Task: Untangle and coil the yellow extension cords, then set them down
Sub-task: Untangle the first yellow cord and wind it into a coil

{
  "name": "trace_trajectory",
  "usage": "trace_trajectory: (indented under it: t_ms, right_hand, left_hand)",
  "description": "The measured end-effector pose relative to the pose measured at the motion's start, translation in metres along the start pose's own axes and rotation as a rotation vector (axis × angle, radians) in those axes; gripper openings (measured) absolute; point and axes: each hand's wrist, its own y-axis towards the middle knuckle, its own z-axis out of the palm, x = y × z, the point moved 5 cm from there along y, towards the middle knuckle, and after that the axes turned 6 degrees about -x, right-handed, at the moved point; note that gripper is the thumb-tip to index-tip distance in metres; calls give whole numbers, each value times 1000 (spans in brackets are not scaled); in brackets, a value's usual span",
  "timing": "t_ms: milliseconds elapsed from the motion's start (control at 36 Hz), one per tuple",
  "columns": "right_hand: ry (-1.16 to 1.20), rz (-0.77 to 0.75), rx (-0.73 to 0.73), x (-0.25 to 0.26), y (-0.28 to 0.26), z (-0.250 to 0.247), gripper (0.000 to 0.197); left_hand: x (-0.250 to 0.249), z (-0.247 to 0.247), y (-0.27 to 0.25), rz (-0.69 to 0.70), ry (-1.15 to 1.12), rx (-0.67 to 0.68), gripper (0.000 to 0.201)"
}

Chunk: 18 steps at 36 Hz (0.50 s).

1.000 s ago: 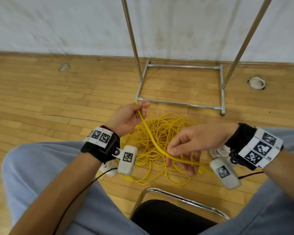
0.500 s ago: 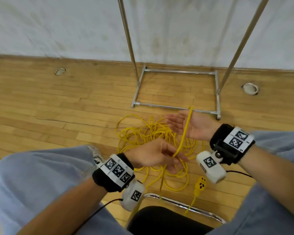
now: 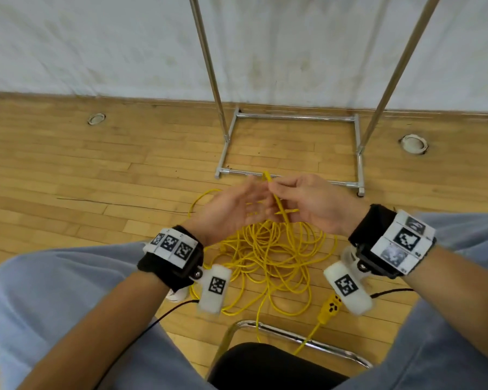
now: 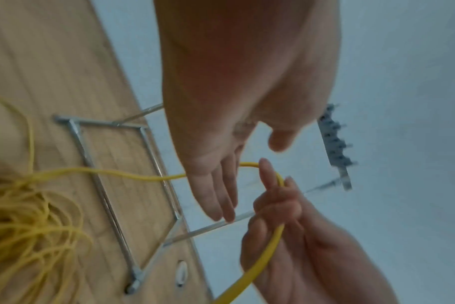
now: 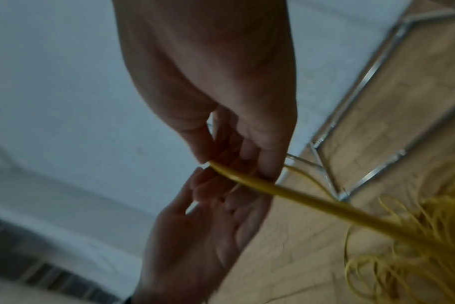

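Chair frame nearest, below both hands; yellow socket end dangles over it, likely freed end kept clear of tangle.

Yellow extension cord pile on wooden floor, beneath and between wrists, mostly tangled; coiling not yet begun, judging by loose loops.

Right hand: fingers curled, pinching raised strand, lifted probably to trace run.

Left hand: fingers straight, relaxed, holding nothing, just beside strand, probably ready to receive.

Metal rack base beyond fingertips, by wall.
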Motion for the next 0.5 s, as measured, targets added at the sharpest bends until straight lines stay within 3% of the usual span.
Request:
trace_trajectory:
  t_ms: [111,250,333,417,500]
  right_hand:
    - [-140,-70,93,6,-13,17,19]
    - [-279,14,253,-2,-25,33,23]
    - [-347,16,189,-8,-23,33,19]
    - [-358,36,129,-10,-20,27,30]
    - [-155,88,119,-1,-16,23,37]
  left_hand:
    - [-17,-14,9,-34,-375,-111,55]
    - [-33,-34,19,42,-545,-289,26]
    - [-46,-36,20,101,-554,-299,30]
    - [-60,-24,12,226,-470,-211,33]
    - [-72,-6,-4,336,-306,-123,30]
